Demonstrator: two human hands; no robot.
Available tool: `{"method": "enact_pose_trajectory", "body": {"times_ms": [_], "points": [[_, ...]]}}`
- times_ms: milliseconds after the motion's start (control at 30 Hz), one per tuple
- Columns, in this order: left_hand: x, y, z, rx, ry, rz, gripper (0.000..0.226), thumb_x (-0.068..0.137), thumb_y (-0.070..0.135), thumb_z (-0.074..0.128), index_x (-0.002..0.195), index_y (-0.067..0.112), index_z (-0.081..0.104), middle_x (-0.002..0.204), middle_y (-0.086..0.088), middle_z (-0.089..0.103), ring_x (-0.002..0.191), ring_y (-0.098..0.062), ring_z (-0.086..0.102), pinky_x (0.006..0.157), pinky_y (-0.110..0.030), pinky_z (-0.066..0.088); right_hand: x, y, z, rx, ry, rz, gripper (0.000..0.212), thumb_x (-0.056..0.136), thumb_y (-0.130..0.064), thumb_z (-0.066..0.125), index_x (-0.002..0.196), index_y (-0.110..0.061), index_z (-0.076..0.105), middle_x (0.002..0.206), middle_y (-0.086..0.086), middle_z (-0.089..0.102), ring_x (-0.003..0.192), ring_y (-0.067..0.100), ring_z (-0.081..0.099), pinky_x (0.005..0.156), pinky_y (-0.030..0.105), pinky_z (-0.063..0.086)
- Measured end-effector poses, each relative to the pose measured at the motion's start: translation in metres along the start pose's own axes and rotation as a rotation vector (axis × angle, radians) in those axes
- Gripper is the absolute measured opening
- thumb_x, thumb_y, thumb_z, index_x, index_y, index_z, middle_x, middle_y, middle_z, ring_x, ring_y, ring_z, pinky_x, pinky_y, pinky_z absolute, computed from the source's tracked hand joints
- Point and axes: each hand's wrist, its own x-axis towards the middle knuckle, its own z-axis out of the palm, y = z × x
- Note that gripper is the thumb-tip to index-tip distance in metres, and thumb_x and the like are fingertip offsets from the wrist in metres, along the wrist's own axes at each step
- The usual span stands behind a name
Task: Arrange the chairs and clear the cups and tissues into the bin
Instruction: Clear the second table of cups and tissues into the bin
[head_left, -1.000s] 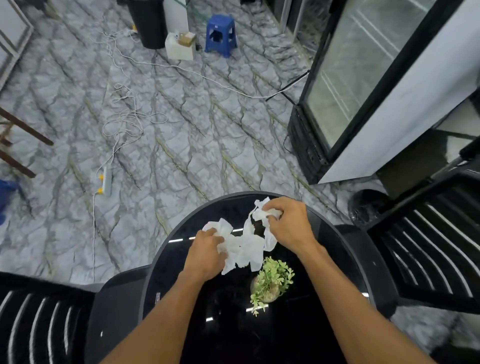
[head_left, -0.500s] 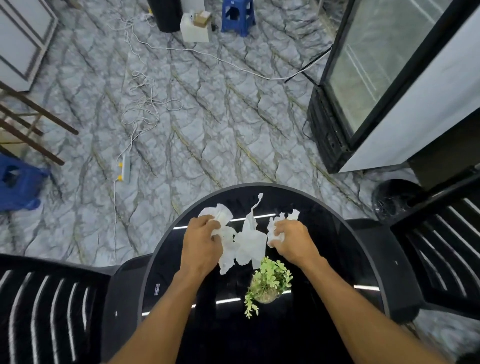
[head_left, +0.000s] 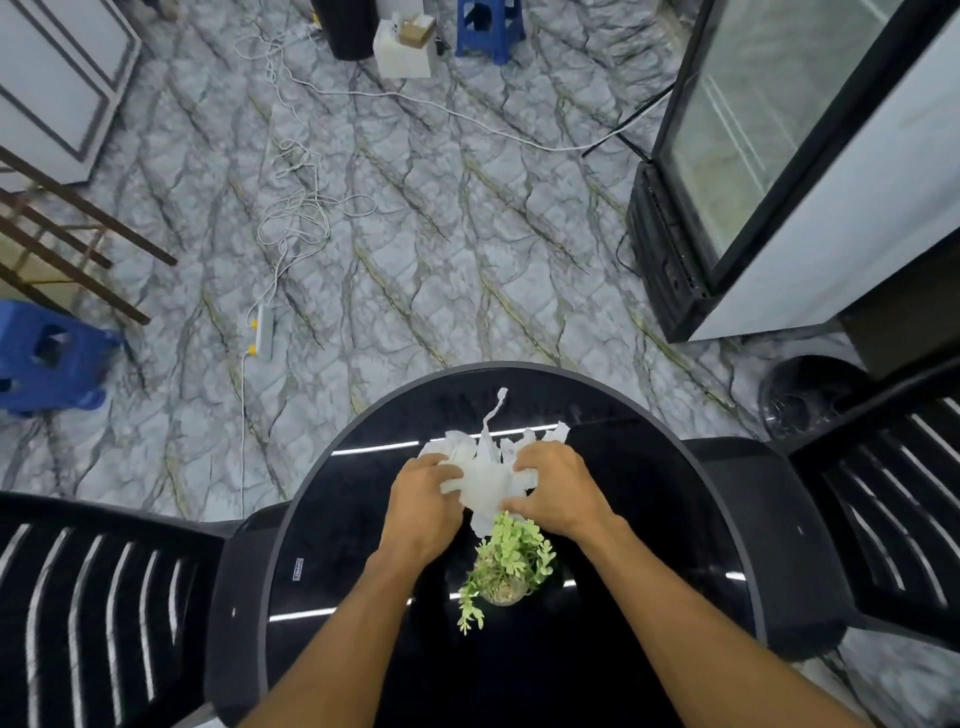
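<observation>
While both hands (head_left: 423, 506) grip — tissues (head_left: 485, 467) bunched

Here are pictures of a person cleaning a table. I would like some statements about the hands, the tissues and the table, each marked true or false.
1. The left hand and the right hand both grip the white tissues. True.
2. The tissues lie on the floor. False: they are on the round black table.
3. The potted plant stands on the table. True.
4. The black bin stands on the table. False: it is on the floor, right of the table.
5. A cup stands beside the plant. False: no cup shows there.
</observation>
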Motion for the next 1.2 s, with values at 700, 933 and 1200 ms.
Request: {"method": "enact_pose_trajectory", "body": {"times_ms": [700, 933, 1200], "points": [[0.047, 0.051, -0.005, 0.079, -0.285, 0.330, 0.015, 0.080, -0.005, 0.059, 0.087, -0.001, 0.073, 0.092, -0.012, 0.072, 0.087, -0.020, 0.060, 0.085, -0.031, 0.048, -0.049, 0.035, -0.024, 0.356, 0.333, 0.211, 0.017, 0.084, -0.007, 0.070, 0.095, -0.017, 0.078, 0.083, -0.014, 0.065, 0.075, -0.003, 0.060, 0.069, 0.002, 0.044], [0.046, 0.100, -0.065, -0.103, -0.233, 0.352, 0.018, 0.081, 0.000, 0.065, 0.088, 0.012, 0.078, 0.092, 0.003, 0.071, 0.081, -0.008, 0.057, 0.067, -0.009, 0.043, -0.075, -0.007, -0.069, 0.415, 0.580, 0.222, 0.013, 0.082, -0.008, 0.073, 0.090, -0.016, 0.079, 0.076, -0.017, 0.063, 0.070, -0.004, 0.054, 0.064, 0.002, 0.037], [-0.001, 0.167, -0.080, -0.254, -0.259, 0.511, 0.014, 0.085, -0.002, 0.065, 0.089, 0.006, 0.076, 0.081, 0.009, 0.065, 0.071, 0.018, 0.055, 0.062, -0.001, 0.042, -0.155, -0.021, -0.107, 0.522, 0.827, 0.327, 0.012, 0.080, -0.011, 0.076, 0.086, -0.022, 0.078, 0.086, -0.015, 0.070, 0.081, 0.001, 0.062, 0.071, 0.008, 0.042]]}}
